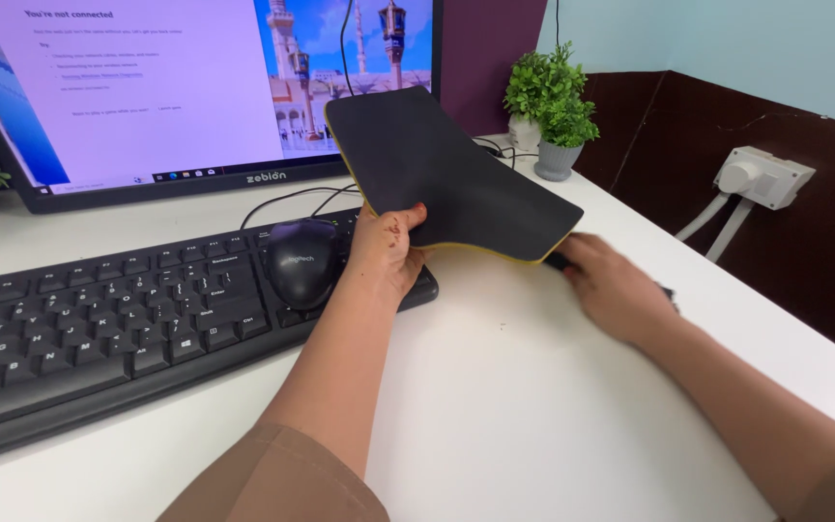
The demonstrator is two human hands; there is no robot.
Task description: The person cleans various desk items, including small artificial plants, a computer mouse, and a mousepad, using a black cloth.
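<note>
The left hand (pixel 386 253) had the black mouse pad (pixel 446 174) pinched at its near edge, thumb on top and fingers underneath, and the pad was lifted off the bench (pixel 533 406), tilted up toward the monitor (pixel 147 87). A thin yellow rim showed along the pad's lower edge. Its far corner hung in front of the monitor's lower right corner, and its right tip reached out over the right hand (pixel 611 290).

That right hand lay low on the white bench just under the pad's raised edge, blurred, fingers curled over something small and dark; what it was, I could not tell. The hand looked closed around it, not spread.

Just left of the left hand sat a black computer mouse (pixel 303 259), resting on the right end of the black keyboard (pixel 118 329), touching the keys. The keyboard ran along the left side, its near edge angled toward the bench's front.

Open room: the white bench in front of and between both forearms was bare, a broad stretch from the keyboard's right end to the right edge.

Behind, two small potted plants (pixel 551 111) stood near the back corner, well apart from the hands. Black cables (pixel 292 198) trailed from under the monitor. On the dark side wall a white socket box (pixel 761 176) stuck out.
</note>
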